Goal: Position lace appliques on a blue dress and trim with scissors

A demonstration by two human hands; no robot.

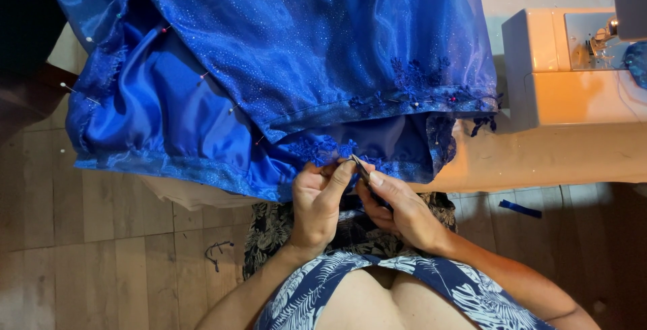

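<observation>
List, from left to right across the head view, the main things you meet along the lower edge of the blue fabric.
Pin with a white head → left hand → small dark tool pinched at the fabric's lace hem → right hand → loose blue ribbon scrap on the floor, below the sewing machine.

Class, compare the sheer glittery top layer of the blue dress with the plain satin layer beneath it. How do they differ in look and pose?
The glittery top layer is see-through and speckled with sparkle; the satin layer is solid, smooth and plainly shiny. The top layer spreads over the table; the satin layer hangs off its edge towards the hands, left and right. The top layer carries lace flowers along its hem. Both are deep blue and studded with pins.
</observation>
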